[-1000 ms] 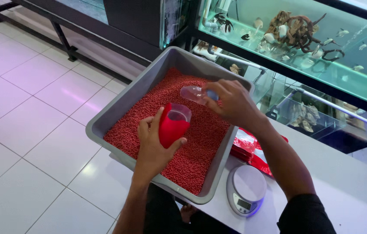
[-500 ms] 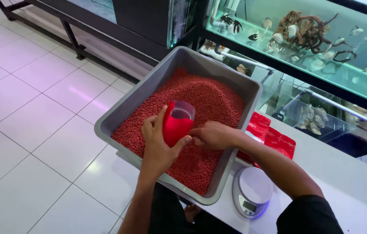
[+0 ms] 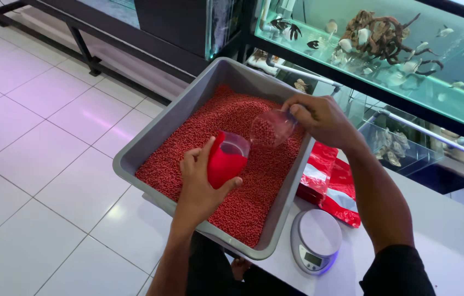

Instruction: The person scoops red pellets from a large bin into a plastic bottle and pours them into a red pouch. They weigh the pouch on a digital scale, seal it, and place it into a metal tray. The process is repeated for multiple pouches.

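A grey rectangular tub (image 3: pixel 155 134) holds a deep bed of small red pellets (image 3: pixel 226 112). My left hand (image 3: pixel 199 183) grips a red pouch (image 3: pixel 225 161) with its open mouth turned up, held above the pellets. My right hand (image 3: pixel 320 118) holds a clear plastic scoop (image 3: pixel 270 129) partly filled with red pellets, tilted toward the pouch mouth and close to it.
A small round digital scale (image 3: pixel 315 238) sits on the white table (image 3: pixel 440 241) beside the tub. Red foil packets (image 3: pixel 333 181) lie between them. A glass aquarium (image 3: pixel 407 49) with fish and driftwood stands behind. White tiled floor (image 3: pixel 34 164) lies to the left.
My right hand was down in the pellets half a second ago; it has risen with the scoop filled and tipped toward the pouch. The left hand keeps the pouch in about the same place.
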